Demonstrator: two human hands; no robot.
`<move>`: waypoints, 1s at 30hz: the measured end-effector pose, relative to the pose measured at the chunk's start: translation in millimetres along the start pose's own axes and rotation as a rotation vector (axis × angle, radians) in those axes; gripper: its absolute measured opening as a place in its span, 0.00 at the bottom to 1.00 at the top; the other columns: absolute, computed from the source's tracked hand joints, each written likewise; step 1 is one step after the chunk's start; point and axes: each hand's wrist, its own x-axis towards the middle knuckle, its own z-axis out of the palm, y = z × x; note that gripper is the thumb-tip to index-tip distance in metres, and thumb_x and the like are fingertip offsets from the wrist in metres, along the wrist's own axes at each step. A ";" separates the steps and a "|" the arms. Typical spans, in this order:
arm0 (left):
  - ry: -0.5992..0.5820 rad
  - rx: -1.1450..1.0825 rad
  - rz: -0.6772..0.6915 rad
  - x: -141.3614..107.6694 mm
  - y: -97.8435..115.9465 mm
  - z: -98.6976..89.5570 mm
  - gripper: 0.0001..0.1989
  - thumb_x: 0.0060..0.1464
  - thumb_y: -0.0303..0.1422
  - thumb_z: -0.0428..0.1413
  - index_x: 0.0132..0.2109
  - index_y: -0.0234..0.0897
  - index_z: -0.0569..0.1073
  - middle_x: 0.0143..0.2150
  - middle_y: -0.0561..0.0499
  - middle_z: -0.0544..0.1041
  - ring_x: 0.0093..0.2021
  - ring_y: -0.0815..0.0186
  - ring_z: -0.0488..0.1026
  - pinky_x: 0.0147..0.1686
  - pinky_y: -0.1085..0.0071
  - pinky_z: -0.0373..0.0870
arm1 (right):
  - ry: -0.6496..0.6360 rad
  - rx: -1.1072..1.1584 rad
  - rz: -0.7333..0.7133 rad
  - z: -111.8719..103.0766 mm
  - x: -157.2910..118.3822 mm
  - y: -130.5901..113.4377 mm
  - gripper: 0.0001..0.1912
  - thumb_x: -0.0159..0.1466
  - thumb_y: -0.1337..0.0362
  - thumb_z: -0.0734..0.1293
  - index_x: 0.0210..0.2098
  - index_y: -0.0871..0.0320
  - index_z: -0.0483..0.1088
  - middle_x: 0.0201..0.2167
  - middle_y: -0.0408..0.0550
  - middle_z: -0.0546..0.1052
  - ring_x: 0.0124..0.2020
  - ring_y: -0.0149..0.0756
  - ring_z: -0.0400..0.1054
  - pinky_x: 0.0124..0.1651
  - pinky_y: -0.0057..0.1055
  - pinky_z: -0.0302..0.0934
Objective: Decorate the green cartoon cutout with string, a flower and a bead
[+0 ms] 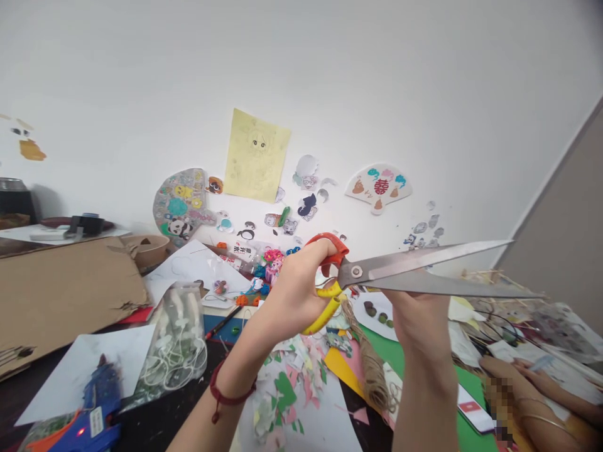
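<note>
A dark tabletop (157, 417) spreads below both hands, crowded with craft materials, and a plain white wall (141, 75) rises beyond them. On that wall, past the left hand (294, 289) and higher up, hangs a yellow sheet (257, 154) with a drawn face; farther to the hand's right is a fan-shaped cutout (379, 182) with a red character. Under the left hand lie coloured paper scraps (285, 392). Out to its left are a clear bag of white cords (176, 339), a blue glue gun (101, 402) with a red light, and a sheet of cardboard (70, 295). A bundle of twine (372, 370) lies between the two forearms; a phone (475, 409) rests on green paper to the right of the right hand (419, 320), with another person's arm (560, 390) farther out.

The scissors (377, 270) are raised over the table in the left hand, which is closed around the handles, its thumb at the red loop. The blades reach rightward from it, parted in a narrow V. The right hand is beneath and behind them, fingers hidden; I cannot tell how wide it is or whether it touches the metal.
</note>
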 end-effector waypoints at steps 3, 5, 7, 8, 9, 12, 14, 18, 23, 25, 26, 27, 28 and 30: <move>0.002 0.008 -0.017 0.3 0.7 -1.5 0.12 0.48 0.22 0.55 0.34 0.39 0.60 0.32 0.55 0.65 0.31 0.69 0.59 0.32 0.71 0.59 | 0.001 -0.070 -0.044 -2.5 -1.0 -0.3 0.03 0.55 0.64 0.75 0.30 0.55 0.79 0.26 0.43 0.81 0.28 0.35 0.75 0.31 0.30 0.69; 0.007 0.012 -0.026 0.0 0.2 -2.1 0.11 0.49 0.23 0.55 0.34 0.39 0.59 0.32 0.54 0.65 0.31 0.69 0.60 0.32 0.71 0.59 | 0.026 -0.131 -0.066 -3.1 -1.8 -2.0 0.02 0.55 0.65 0.75 0.29 0.55 0.79 0.26 0.43 0.80 0.28 0.34 0.73 0.31 0.30 0.68; 0.012 0.017 -0.027 -0.4 -1.1 -2.2 0.11 0.49 0.23 0.55 0.34 0.39 0.60 0.32 0.54 0.65 0.31 0.69 0.60 0.32 0.71 0.59 | 0.037 -0.173 -0.101 -2.5 -2.4 -3.8 0.02 0.55 0.66 0.74 0.30 0.54 0.78 0.27 0.42 0.80 0.29 0.35 0.73 0.33 0.31 0.68; 0.015 0.021 -0.024 -0.7 -1.9 -2.0 0.11 0.49 0.22 0.55 0.34 0.39 0.60 0.32 0.54 0.65 0.31 0.69 0.60 0.32 0.71 0.59 | 0.031 -0.188 -0.120 -2.0 -2.5 -4.2 0.02 0.56 0.66 0.74 0.30 0.54 0.78 0.28 0.43 0.80 0.30 0.36 0.74 0.34 0.31 0.68; 0.018 0.025 -0.020 -0.9 -2.8 -1.8 0.11 0.49 0.22 0.56 0.35 0.39 0.61 0.33 0.54 0.66 0.31 0.69 0.60 0.32 0.72 0.59 | 0.026 -0.202 -0.143 -1.5 -2.6 -4.3 0.03 0.56 0.67 0.73 0.31 0.54 0.78 0.29 0.43 0.80 0.32 0.36 0.74 0.36 0.32 0.69; 0.025 0.018 -0.011 -1.5 -4.4 -1.0 0.12 0.49 0.21 0.56 0.34 0.39 0.60 0.33 0.55 0.66 0.31 0.70 0.60 0.32 0.72 0.59 | 0.031 -0.270 -0.231 -0.4 -3.0 -2.5 0.05 0.57 0.69 0.72 0.33 0.53 0.78 0.31 0.43 0.80 0.34 0.37 0.74 0.41 0.35 0.69; 0.025 0.015 -0.021 -1.7 -4.2 -1.0 0.12 0.49 0.21 0.56 0.34 0.39 0.61 0.33 0.54 0.66 0.31 0.70 0.60 0.33 0.72 0.59 | 0.038 -0.330 -0.288 0.0 -3.4 -1.1 0.06 0.57 0.70 0.71 0.33 0.53 0.78 0.32 0.43 0.80 0.34 0.37 0.74 0.41 0.35 0.69; 0.028 0.043 -0.042 -1.7 -1.4 -2.8 0.12 0.47 0.19 0.55 0.34 0.39 0.61 0.33 0.54 0.67 0.31 0.69 0.60 0.33 0.72 0.59 | 0.053 -0.338 -0.286 1.3 -4.0 -1.5 0.05 0.56 0.69 0.72 0.32 0.54 0.78 0.30 0.43 0.80 0.32 0.37 0.74 0.37 0.35 0.69; 0.043 0.060 -0.018 -1.2 0.9 -5.1 0.14 0.45 0.19 0.54 0.34 0.39 0.60 0.34 0.54 0.68 0.32 0.68 0.62 0.33 0.72 0.60 | 0.060 -0.306 -0.273 2.0 -2.6 -4.1 0.06 0.55 0.71 0.73 0.32 0.54 0.78 0.30 0.42 0.80 0.33 0.36 0.74 0.40 0.35 0.69; 0.051 0.073 -0.002 -1.1 0.4 -5.1 0.15 0.44 0.17 0.53 0.33 0.39 0.59 0.35 0.54 0.69 0.32 0.68 0.62 0.33 0.72 0.59 | 0.034 -0.289 -0.276 1.5 -2.0 -3.3 0.07 0.56 0.71 0.73 0.33 0.54 0.78 0.31 0.42 0.80 0.34 0.37 0.74 0.40 0.35 0.69; 0.053 0.080 0.003 -1.1 -0.2 -5.0 0.15 0.43 0.17 0.53 0.33 0.39 0.59 0.35 0.54 0.69 0.32 0.68 0.63 0.33 0.72 0.59 | 0.025 -0.284 -0.281 1.2 -1.9 -2.7 0.07 0.56 0.71 0.73 0.33 0.53 0.78 0.31 0.42 0.80 0.34 0.37 0.74 0.40 0.35 0.69; 0.054 0.088 0.006 -1.0 -1.0 -4.9 0.15 0.43 0.16 0.53 0.34 0.39 0.59 0.36 0.54 0.69 0.33 0.68 0.63 0.34 0.72 0.59 | 0.024 -0.288 -0.284 0.9 -1.8 -2.1 0.07 0.57 0.71 0.73 0.34 0.53 0.78 0.31 0.42 0.80 0.35 0.37 0.74 0.40 0.35 0.69; 0.054 0.095 0.005 -1.0 -1.9 -5.1 0.15 0.44 0.17 0.53 0.34 0.39 0.59 0.36 0.53 0.70 0.33 0.68 0.63 0.34 0.72 0.60 | 0.033 -0.294 -0.288 0.6 -1.9 -1.6 0.06 0.57 0.70 0.73 0.34 0.53 0.78 0.31 0.42 0.80 0.34 0.36 0.74 0.39 0.34 0.69; 0.044 0.109 -0.013 -0.8 -3.6 -6.4 0.13 0.48 0.20 0.55 0.35 0.39 0.60 0.37 0.52 0.70 0.35 0.67 0.64 0.36 0.70 0.60 | 0.075 -0.302 -0.289 0.3 -2.3 -2.1 0.05 0.57 0.69 0.73 0.34 0.54 0.78 0.30 0.42 0.79 0.31 0.34 0.73 0.36 0.33 0.68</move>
